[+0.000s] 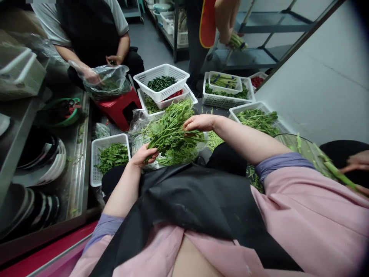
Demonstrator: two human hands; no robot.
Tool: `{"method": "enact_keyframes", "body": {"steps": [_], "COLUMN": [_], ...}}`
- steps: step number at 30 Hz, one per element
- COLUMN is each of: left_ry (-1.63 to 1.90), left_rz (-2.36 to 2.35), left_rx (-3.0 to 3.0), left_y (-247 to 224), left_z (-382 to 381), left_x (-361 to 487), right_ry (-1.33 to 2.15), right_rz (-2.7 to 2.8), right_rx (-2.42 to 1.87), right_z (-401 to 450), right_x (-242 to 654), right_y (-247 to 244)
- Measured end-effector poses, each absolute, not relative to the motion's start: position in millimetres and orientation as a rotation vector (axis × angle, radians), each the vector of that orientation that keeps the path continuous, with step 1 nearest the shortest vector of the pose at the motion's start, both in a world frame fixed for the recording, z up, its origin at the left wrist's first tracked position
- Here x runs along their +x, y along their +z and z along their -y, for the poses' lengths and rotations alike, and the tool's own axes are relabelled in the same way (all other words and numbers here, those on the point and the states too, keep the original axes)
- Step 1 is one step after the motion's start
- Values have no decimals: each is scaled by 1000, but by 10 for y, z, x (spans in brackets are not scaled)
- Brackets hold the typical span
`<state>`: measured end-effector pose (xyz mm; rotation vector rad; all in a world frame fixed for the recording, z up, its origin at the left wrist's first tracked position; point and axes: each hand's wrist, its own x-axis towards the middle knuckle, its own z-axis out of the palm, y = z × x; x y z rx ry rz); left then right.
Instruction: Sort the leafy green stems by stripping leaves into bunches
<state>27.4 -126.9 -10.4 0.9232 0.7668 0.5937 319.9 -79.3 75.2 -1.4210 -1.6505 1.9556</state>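
My left hand (145,155) is wrapped round the stem ends of a bunch of leafy green stems (165,129). At the bunch's right side, the fingers of my right hand (198,124) are pinched on some green stems. Beneath the bunch lies a larger pile of greens (180,154) on clear plastic. To the left of my left hand a white basket (92,165) holds cut leafy greens (113,157). Another white basket (261,104) with greens stands beyond my right forearm.
Stacked baskets (173,92) of green and red chillies stand ahead, beside a red stool (115,109). A seated person reaches into a plastic bag (108,86). A metal shelf (79,184) with plates runs along the left. Another person's hand holds a stalk (337,173) at right.
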Motion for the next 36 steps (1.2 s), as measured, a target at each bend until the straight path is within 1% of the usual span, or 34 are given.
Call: {"method": "enact_keyframes", "body": {"steps": [4, 7, 10, 12, 14, 17, 23, 30, 33, 36], "left_ry": [596, 575, 577, 602, 622, 647, 658, 658, 653, 637], "left_rz": [-760, -755, -747, -740, -730, -712, -683, -681, -677, -678], "left_rx": [942, 953, 943, 927, 909, 883, 854, 849, 846, 848], "left_y": [-110, -118, -126, -128, -126, -118, -132, -193, -199, -186], "left_z": [1263, 1270, 1277, 1274, 1264, 1245, 1220, 1206, 1206, 1205], "left_x": [291, 303, 285, 256, 223, 195, 215, 217, 215, 216], "right_ry": [1761, 1685, 1519, 1351, 1167, 988, 957, 913, 931, 912], "right_rz": [1431, 1253, 1029, 908, 883, 1005, 1463, 2025, 2124, 2107], "right_rx": [-1558, -1529, -1429, -1354, -1365, -1491, -1490, -1486, -1533, -1528], "right_z": [795, 723, 595, 535, 533, 635, 863, 904, 912, 930], "right_x": [3174, 3239, 3510, 3786, 4050, 4252, 3979, 3832, 3797, 3738], "right_y": [718, 673, 654, 661, 665, 621, 447, 453, 437, 425]}}
